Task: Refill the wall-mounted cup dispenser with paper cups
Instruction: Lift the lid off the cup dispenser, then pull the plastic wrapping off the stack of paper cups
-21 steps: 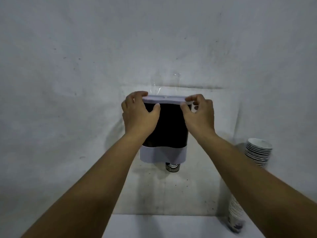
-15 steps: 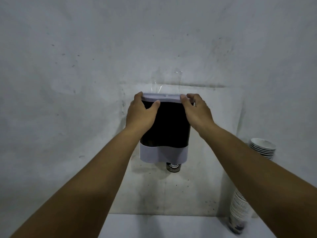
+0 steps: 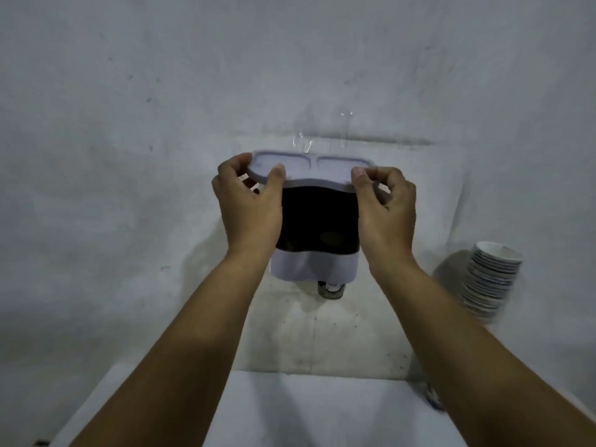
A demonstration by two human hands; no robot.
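A big grey wall (image 3: 129, 124) fills most of what I see. At the bottom sits a white table (image 3: 306, 411). On the wall, above the table, hangs the dispenser (image 3: 317, 227), dark in the middle with a pale band below. One cup (image 3: 330, 288) pokes out of its bottom. Off to the right, near the wall, leans a tall stack (image 3: 491, 279) of paper cups, well apart from the dispenser.

On top of the dispenser is the pale lid (image 3: 312, 171), with two shallow dips in it. The left hand (image 3: 248, 208) grips the lid's left end, thumb on top and fingers curled under. The right hand (image 3: 385, 204) pinches the right end with thumb and curled fingers.

I think the lid is coming off so cups can go in. To do it well, lift both ends together and keep the lid flat, so it does not jam. Pull gently, or the dispenser may tug off the wall.
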